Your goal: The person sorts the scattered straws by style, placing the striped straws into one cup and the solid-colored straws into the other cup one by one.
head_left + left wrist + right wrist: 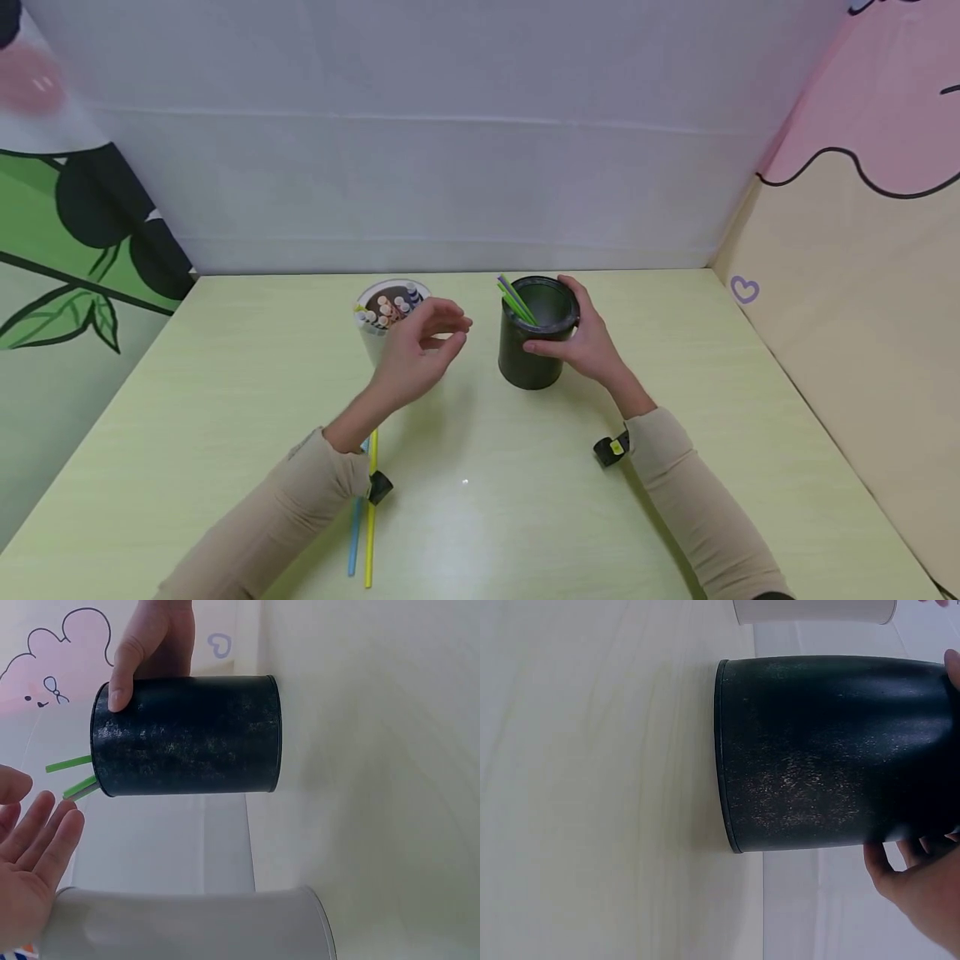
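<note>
A black cylindrical cup (528,354) stands upright, with thin green straws (517,302) and a purple one leaning out of its left side. My right hand (588,350) grips the cup near its rim, thumb at the front and fingers round the far side. To its left my left hand (420,350) hovers in front of a white cup (371,340), its fingers loosely bent and holding nothing. That white cup is packed with several pale-ended sticks (386,308); the hand partly hides it. In the left wrist view, the left fingertips (71,825) are close to the straw ends.
A blue straw (355,537) and a yellow straw (370,546) lie on the pale wooden table (487,517), partly under the left forearm. A whitish curtain (450,183) hangs behind the table. Painted panels (847,275) stand at both sides.
</note>
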The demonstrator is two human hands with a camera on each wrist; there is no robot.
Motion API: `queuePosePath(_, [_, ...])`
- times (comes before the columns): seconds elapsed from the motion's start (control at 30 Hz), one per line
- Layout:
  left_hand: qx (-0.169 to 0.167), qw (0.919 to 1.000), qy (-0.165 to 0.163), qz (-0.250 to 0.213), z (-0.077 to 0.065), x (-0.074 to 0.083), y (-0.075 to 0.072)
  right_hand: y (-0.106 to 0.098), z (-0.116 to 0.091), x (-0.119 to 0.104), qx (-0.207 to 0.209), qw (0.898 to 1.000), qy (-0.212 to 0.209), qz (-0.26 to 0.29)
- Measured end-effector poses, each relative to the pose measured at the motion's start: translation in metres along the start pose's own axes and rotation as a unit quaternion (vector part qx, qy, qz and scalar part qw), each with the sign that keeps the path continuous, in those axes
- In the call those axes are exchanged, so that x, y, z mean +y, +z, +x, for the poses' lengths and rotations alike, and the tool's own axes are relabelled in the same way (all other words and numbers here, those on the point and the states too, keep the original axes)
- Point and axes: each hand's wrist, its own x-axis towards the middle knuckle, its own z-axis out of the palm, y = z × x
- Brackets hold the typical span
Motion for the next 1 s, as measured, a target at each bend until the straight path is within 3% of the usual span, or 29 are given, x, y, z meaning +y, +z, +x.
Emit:
queuePosePath(0.4, [-0.016,0.9972,0.034,0.065,-0.039,-0.008,-0.032,0.004,-0.012,0.004,0.009,1.000,0.010,-0.002])
queuePosePath(0.6, [-0.060,0.9930,0.035,0.095,-0.054,-0.012,-0.044,0.005,-0.015,0.004,0.013,1.000,0.014,0.006])
queuePosePath(0.7, [-0.103,0.9862,0.038,0.124,-0.066,-0.015,-0.051,0.006,-0.016,0.004,0.013,1.000,0.017,0.007])
queuePosePath(0.8, [-0.139,0.9768,0.061,0.151,-0.080,-0.018,-0.059,0.008,-0.017,0.003,0.014,1.000,0.014,0.005])
queuePosePath(1.0, [-0.174,0.9555,0.119,0.206,-0.111,-0.014,-0.074,0.010,-0.016,0.001,0.010,1.000,0.000,0.006])
